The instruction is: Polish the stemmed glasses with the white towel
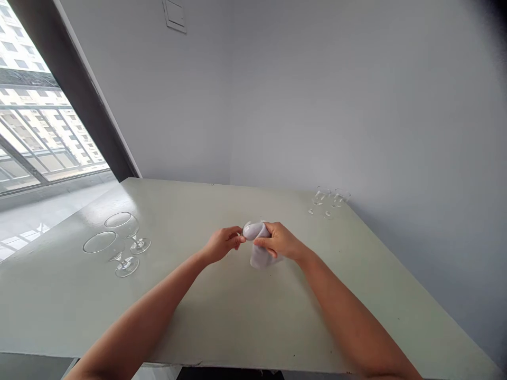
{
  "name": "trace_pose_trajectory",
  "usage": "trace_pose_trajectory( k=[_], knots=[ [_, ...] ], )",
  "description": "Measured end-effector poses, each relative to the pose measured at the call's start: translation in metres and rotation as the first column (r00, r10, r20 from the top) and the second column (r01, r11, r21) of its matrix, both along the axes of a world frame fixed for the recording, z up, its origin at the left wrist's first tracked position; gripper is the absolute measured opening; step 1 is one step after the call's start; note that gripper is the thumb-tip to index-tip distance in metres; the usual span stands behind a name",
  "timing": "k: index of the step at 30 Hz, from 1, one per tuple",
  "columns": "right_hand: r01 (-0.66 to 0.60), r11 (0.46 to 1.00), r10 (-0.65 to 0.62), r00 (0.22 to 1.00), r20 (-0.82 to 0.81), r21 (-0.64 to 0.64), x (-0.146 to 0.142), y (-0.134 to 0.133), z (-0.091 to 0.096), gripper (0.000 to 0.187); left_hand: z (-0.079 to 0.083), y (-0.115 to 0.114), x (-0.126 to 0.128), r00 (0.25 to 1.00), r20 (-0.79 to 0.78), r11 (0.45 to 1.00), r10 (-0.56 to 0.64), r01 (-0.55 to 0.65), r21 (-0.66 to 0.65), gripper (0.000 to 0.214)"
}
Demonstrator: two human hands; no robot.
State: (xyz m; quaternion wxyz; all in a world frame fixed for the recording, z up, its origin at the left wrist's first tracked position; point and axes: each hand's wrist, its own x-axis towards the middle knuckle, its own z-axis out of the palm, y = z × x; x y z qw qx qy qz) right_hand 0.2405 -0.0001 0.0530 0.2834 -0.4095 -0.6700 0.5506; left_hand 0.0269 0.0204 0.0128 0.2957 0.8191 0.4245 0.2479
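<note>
Over the middle of the table, my right hand [277, 239] grips a white cloth [261, 258] that is wrapped around a small glass [251, 231]. The glass lies tilted on its side, its rounded, shiny end toward the left. At that end, the fingers of my left hand [225, 244] are pinched on the glass, apparently at its stem, which they mostly hide. A loose part of the cloth hangs below my right fingers. How much of the glass sits inside the cloth cannot be made out.
Two large stemmed glasses, one nearer [127, 266] and one farther [140, 245], stand at the left. Two smaller stemmed glasses [318, 199] are at the far right edge by the wall [356, 105]. The pale table [222, 316] ends close in front of me.
</note>
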Motion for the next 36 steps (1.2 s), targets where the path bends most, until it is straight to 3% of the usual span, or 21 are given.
trace_pose_trajectory(
  k=[2,3,4,6,7,9,10,12,15,17,18,19,21,23,24,26,28,31,34,36],
  knots=[
    [-0.118,0.993,0.119,0.992,0.038,-0.03,0.012,0.002,0.004,0.018,0.004,-0.001,0.0,0.979,0.069,0.936,-0.194,0.205,-0.286,0.051],
    [-0.143,0.988,0.145,0.989,0.03,-0.053,0.015,0.004,0.003,0.018,0.004,-0.002,0.002,0.971,0.086,0.908,-0.222,0.238,-0.345,0.053],
    [-0.126,0.99,0.126,0.992,0.006,-0.066,0.016,0.007,0.001,0.018,0.004,-0.003,0.004,0.98,0.075,0.924,-0.182,0.197,-0.327,0.052],
    [0.013,0.995,-0.021,0.997,-0.076,-0.099,0.01,0.011,-0.008,0.02,0.002,-0.005,0.008,1.0,0.007,0.996,0.015,-0.015,-0.087,0.044],
    [0.092,0.986,-0.11,0.986,-0.129,-0.136,0.004,0.013,-0.013,0.022,0.0,-0.006,0.01,0.992,-0.021,0.988,0.122,-0.12,0.094,0.04],
    [0.19,0.955,-0.243,0.942,-0.232,-0.229,-0.007,0.014,-0.021,0.027,-0.004,-0.005,0.011,0.965,-0.06,0.89,0.255,-0.21,0.404,0.033],
    [0.191,0.947,-0.259,0.929,-0.264,-0.259,-0.012,0.013,-0.023,0.029,-0.006,-0.004,0.01,0.959,-0.08,0.849,0.273,-0.201,0.489,0.03],
    [0.128,0.964,-0.187,0.949,-0.254,-0.231,-0.015,0.009,-0.022,0.03,-0.007,-0.001,0.007,0.962,-0.096,0.832,0.254,-0.167,0.529,0.027],
    [-0.024,0.996,0.02,0.999,-0.044,-0.081,-0.006,0.004,-0.01,0.025,-0.004,0.003,0.0,0.987,-0.061,0.928,0.148,-0.117,0.353,0.03],
    [-0.125,0.992,0.127,0.987,0.098,-0.03,0.004,0.002,-0.001,0.02,-0.001,0.005,-0.003,1.0,-0.001,0.997,0.027,-0.027,0.068,0.034],
    [-0.173,0.985,0.175,0.974,0.142,-0.03,0.008,0.002,0.003,0.019,0.0,0.005,-0.004,0.998,0.052,0.994,-0.045,0.05,-0.096,0.037],
    [-0.222,0.974,0.225,0.959,0.172,-0.038,0.012,0.002,0.007,0.019,0.001,0.005,-0.004,0.986,0.12,0.957,-0.119,0.146,-0.249,0.04],
    [-0.304,0.951,0.307,0.928,0.213,-0.05,0.018,0.003,0.011,0.018,0.001,0.005,-0.004,0.936,0.272,0.821,-0.222,0.33,-0.466,0.044],
    [-0.344,0.938,0.344,0.908,0.237,-0.043,0.023,0.005,0.013,0.015,0.001,0.006,-0.003,0.892,0.378,0.698,-0.25,0.436,-0.568,0.045],
    [-0.351,0.936,0.348,0.905,0.245,-0.033,0.025,0.007,0.013,0.014,0.001,0.007,-0.003,0.88,0.405,0.665,-0.25,0.46,-0.589,0.044],
    [-0.331,0.944,0.32,0.909,0.266,-0.005,0.031,0.009,0.014,0.014,-0.001,0.008,-0.003,0.877,0.414,0.663,-0.244,0.462,-0.589,0.039],
    [-0.283,0.958,0.255,0.913,0.32,0.043,0.038,0.011,0.016,0.017,-0.004,0.011,-0.004,0.899,0.384,0.715,-0.21,0.41,-0.567,0.035],
    [-0.117,0.96,0.0,0.907,0.42,0.254,0.049,0.012,0.024,0.025,-0.011,0.015,-0.006,0.947,0.31,0.797,-0.085,0.251,-0.549,0.033],
    [-0.022,0.846,-0.272,0.841,0.468,0.532,0.053,0.005,0.037,0.031,-0.017,0.017,-0.006,0.966,0.249,0.851,0.065,0.076,-0.52,0.033],
    [-0.063,0.744,-0.383,0.775,0.503,0.665,0.048,-0.003,0.043,0.034,-0.018,0.017,-0.004,0.968,0.218,0.872,0.126,-0.003,-0.49,0.033]
  ],
)
